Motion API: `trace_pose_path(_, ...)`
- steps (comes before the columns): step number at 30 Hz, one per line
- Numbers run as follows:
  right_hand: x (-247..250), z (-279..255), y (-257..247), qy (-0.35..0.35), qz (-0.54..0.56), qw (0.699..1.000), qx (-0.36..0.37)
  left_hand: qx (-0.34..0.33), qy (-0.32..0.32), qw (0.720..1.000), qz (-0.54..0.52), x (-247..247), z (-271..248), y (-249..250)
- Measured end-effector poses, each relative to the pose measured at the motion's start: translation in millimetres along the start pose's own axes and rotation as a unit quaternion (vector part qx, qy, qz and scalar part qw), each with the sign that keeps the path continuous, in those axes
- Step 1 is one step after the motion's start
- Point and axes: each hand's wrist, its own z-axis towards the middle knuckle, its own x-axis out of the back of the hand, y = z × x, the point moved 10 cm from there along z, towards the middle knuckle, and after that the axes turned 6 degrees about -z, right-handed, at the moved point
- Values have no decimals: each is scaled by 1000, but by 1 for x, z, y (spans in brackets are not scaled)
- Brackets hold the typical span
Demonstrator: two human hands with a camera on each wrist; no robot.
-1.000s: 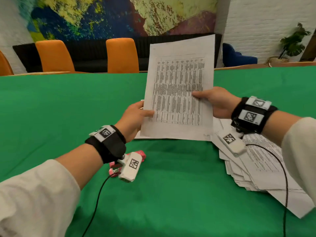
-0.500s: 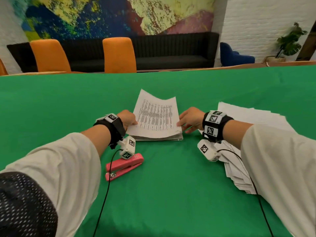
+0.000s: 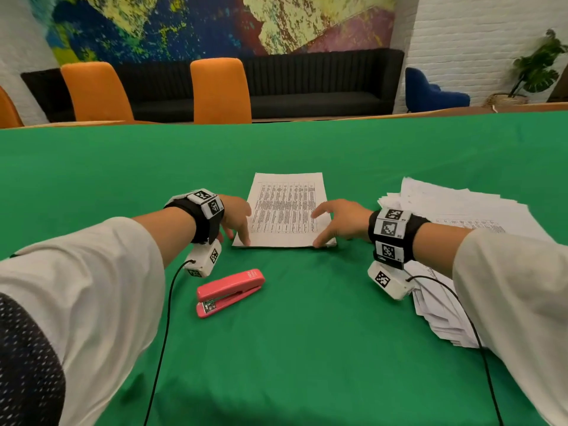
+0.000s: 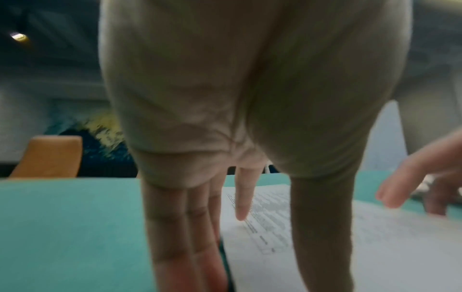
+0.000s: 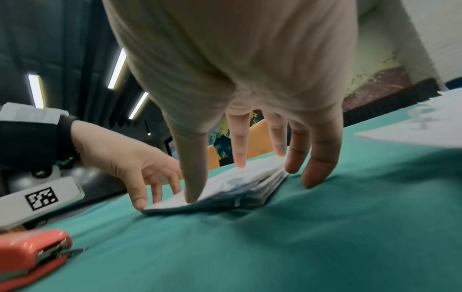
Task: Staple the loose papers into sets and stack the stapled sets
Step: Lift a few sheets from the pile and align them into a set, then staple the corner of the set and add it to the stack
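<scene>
Pink stapler — white lettering unreadable; printed sheet too.

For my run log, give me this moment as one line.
left hand open, touching white printed paper set | right hand open, same set | pink stapler idle on green tablecloth

Both forearms reach forward from loose cream long sleeves pushed up toward the elbows, each wrist wrapped in a black band carrying white coded marker tiles and a small white camera block with a thin black cable. The left hand is palm down, its fingers straight, close together and pointing downward, the thumb set apart on the right. The right hand mirrors it on the far right side, fingers spread and extended, thumb tip lowest.
</scene>
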Motion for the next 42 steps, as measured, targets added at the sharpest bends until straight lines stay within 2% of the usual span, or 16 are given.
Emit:
trace_pose_path(4, -5, -2, -4, -9, -90, 996, 11, -28, 0, 997, 72, -5, -3, 11)
trace_pose_path(8, -5, 1, 0, 6, -117, 993, 7, -38, -9, 994, 98, -8, -6, 17)
trace_pose_path(18, -2, 3, 6, 12, -99, 995, 9, -56, 14, 985, 159, -5, -3, 23)
trace_pose_path(27, -1, -3, 6, 7, -72, 997, 7, -48, -10, 990, 136, -9, -7, 20)
trace_pose_path(31, 32, -18, 12, 78, 5, 997, 28, -80, 35, 982, 167, 7, -23, 30)
trace_pose_path(33, 59, -29, 32, 115, 25, 993, 2, -106, 28, 976, 188, 5, -39, 36)
trace_pose_path(34, 71, -34, 47, 123, 26, 992, -22, -112, -4, 976, 188, -3, -47, 37)
trace_pose_path(37, 93, -49, 97, 92, 0, 989, -115, -104, -123, 963, 218, -39, -73, 32)
trace_pose_path(38, 94, -55, 112, 68, -21, 986, -151, -107, -140, 953, 246, -50, -80, 32)
trace_pose_path(40, 91, -70, 130, 8, -89, 975, -205, -133, -124, 929, 322, -63, -88, 38)
trace_pose_path(42, 82, -88, 135, -45, -147, 962, -226, -179, -81, 906, 375, -71, -91, 51)
